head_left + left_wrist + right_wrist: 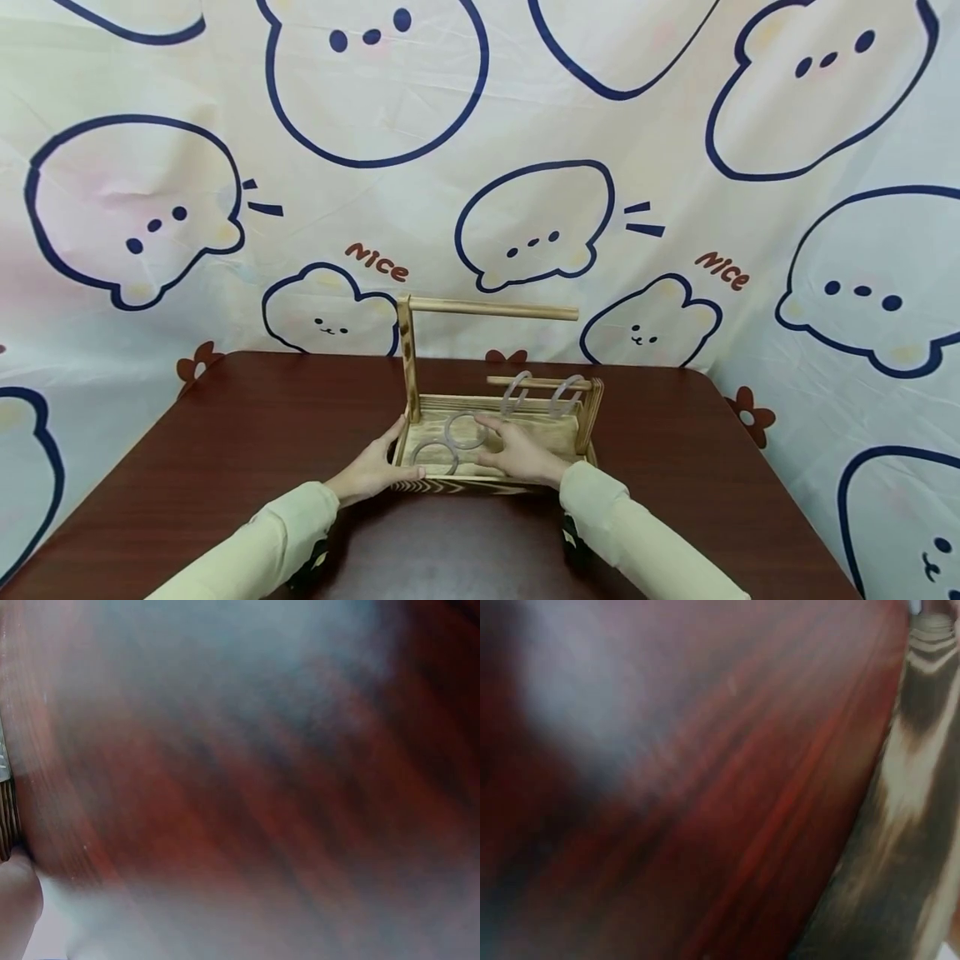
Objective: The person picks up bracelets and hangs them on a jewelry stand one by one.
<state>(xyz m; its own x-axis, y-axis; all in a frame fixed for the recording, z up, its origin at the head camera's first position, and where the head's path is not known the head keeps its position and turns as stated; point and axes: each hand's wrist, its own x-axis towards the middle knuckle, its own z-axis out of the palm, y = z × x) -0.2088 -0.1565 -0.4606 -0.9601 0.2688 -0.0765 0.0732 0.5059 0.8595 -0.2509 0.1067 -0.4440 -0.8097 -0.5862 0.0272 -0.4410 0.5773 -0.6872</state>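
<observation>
A wooden rack [491, 309], with a tray base and two horizontal bars at different heights, stands on the table in the head view. My left hand [372, 469] grips the tray's left front corner, thumb along the front edge and fingers at the left side. Two clear bangles lie in the tray: a front bangle [414, 454] near my left thumb and a back bangle [447, 433]. Over the tray, my right hand [519, 454] reaches with spread fingers to the back bangle's right edge; whether they touch is unclear. Two more bangles [506, 396] hang on the lower bar [540, 382].
The dark red-brown table [300, 425] extends around the rack. Behind it hangs a cloth backdrop [420, 208] with cartoon outlines. The left wrist view catches only a sliver of the rack [7, 817]; the right wrist view has its patterned wooden side [907, 780].
</observation>
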